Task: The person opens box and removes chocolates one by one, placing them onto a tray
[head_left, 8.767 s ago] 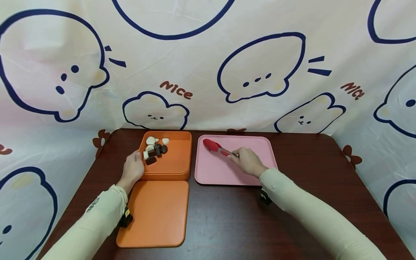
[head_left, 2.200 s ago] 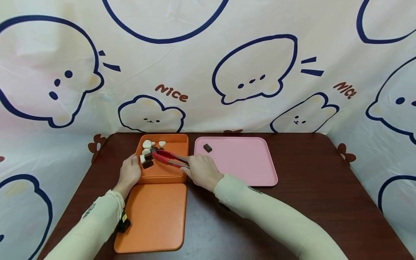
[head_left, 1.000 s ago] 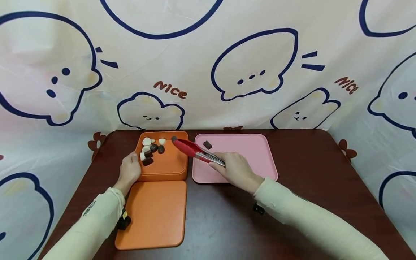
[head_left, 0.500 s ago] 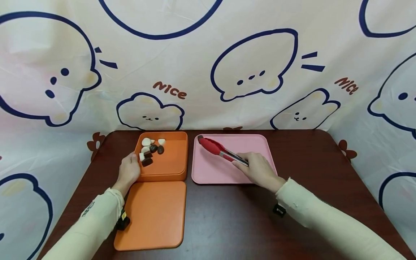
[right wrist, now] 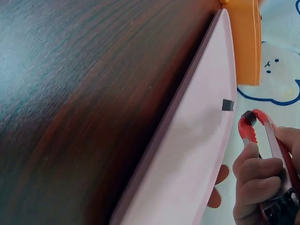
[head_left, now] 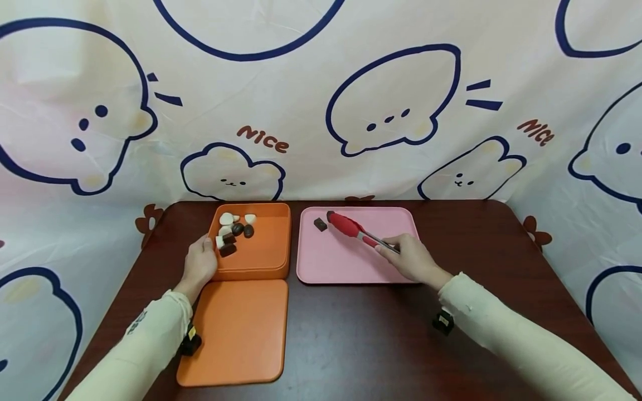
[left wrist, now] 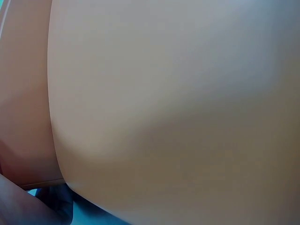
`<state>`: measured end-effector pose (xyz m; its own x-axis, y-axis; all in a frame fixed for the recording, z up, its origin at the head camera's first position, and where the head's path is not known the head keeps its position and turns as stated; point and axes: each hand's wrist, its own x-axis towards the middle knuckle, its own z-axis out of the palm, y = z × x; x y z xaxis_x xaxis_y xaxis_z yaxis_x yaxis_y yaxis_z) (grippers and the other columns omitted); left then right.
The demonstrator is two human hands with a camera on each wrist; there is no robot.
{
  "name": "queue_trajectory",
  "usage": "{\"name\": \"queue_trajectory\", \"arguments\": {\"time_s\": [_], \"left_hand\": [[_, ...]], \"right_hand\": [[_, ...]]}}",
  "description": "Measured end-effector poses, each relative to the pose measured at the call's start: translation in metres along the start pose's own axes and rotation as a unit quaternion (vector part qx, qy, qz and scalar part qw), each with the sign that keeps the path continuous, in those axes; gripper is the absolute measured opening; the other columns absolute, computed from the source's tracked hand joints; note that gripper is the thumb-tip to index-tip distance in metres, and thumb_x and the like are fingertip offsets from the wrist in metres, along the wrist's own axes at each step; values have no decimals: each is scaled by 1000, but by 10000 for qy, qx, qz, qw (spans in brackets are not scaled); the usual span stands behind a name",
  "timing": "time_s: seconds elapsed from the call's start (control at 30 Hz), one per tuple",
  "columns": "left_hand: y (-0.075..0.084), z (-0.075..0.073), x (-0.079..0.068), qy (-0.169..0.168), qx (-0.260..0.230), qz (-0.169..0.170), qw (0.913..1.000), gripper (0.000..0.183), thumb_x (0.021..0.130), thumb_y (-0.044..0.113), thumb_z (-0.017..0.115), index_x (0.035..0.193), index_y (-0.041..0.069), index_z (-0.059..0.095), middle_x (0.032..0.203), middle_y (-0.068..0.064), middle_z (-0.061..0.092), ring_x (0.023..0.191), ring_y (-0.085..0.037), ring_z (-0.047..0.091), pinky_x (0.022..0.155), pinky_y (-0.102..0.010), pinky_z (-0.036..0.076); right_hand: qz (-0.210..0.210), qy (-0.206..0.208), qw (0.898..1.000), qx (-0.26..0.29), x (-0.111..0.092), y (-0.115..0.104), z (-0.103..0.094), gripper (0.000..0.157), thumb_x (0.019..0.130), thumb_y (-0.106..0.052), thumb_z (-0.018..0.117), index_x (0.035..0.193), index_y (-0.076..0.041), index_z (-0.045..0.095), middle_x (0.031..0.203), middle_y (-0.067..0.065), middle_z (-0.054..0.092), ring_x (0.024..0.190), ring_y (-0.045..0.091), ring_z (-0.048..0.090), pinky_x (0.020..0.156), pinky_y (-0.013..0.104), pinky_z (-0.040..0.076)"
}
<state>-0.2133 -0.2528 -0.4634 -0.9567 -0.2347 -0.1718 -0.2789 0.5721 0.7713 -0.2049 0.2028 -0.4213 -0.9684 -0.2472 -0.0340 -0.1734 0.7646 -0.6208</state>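
Note:
My right hand [head_left: 411, 257] grips a pair of tongs [head_left: 351, 227] with red tips and metal arms. Between those tips is a small dark chocolate piece [right wrist: 250, 117], held over the pink tray [head_left: 346, 270]. Another dark chocolate [head_left: 320, 224] lies near the tray's far left corner. On the left, my left hand [head_left: 200, 262] holds the left wall of an orange box [head_left: 266, 252], thumb at the rim. Inside the box sit several white chocolates [head_left: 227, 219] and several dark ones [head_left: 228, 249], clustered toward the left.
An orange lid [head_left: 238, 334] lies flat in front of the box, under my left wrist; it fills most of the left wrist view. The dark wooden table [head_left: 361, 345] ends against a printed curtain [head_left: 311, 117] behind and on both sides.
One dark chocolate has come to lie on the tray since the first frame. My right hand has carried another in the tongs from the box rightward over the tray. My left hand stays put.

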Motion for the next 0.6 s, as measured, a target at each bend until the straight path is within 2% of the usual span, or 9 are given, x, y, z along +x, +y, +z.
{"name": "queue_trajectory", "arguments": {"time_s": [0.13, 0.2, 0.33, 0.47, 0.6], "left_hand": [[1, -1, 0, 51, -22, 29, 10000, 60, 112, 34, 8, 160, 2, 26, 142, -28, 48, 139, -42, 42, 118, -61, 33], [2, -1, -1, 69, -11, 23, 10000, 60, 112, 33, 8, 159, 2, 27, 137, -27, 50, 136, -41, 43, 116, -60, 34], [2, -1, -2, 117, 33, 39, 9999, 60, 112, 33, 8, 155, 1, 34, 128, -25, 52, 129, -40, 46, 112, -58, 37], [1, 0, -2, 151, 73, 35, 9999, 58, 112, 33, 9, 148, 0, 42, 119, -24, 53, 122, -39, 49, 104, -54, 40], [2, 0, -2, 38, 71, 10, 10000, 60, 112, 34, 9, 156, 1, 33, 137, -27, 51, 134, -41, 45, 114, -58, 37]], "right_hand": [[68, -190, 9997, 149, 2, 7, -3, 28, 101, -28, 63, 110, -5, 77, 71, 15, 66, 57, 14, 47, 47, 23, 34], [129, -314, 9991, 235, 3, 10, -4, 30, 102, -27, 62, 114, -3, 76, 74, 19, 67, 58, 15, 48, 47, 23, 34], [334, -504, 9971, 466, 6, 14, -5, 34, 102, -27, 61, 119, 0, 74, 75, 21, 66, 56, 15, 45, 46, 22, 31], [487, -615, 9941, 750, 8, 16, -4, 34, 103, -27, 59, 116, 1, 74, 71, 20, 62, 49, 12, 39, 43, 21, 30], [537, -729, 9911, 977, 11, 18, -4, 34, 104, -25, 57, 115, 2, 74, 69, 19, 60, 45, 9, 37, 41, 20, 30]]}}
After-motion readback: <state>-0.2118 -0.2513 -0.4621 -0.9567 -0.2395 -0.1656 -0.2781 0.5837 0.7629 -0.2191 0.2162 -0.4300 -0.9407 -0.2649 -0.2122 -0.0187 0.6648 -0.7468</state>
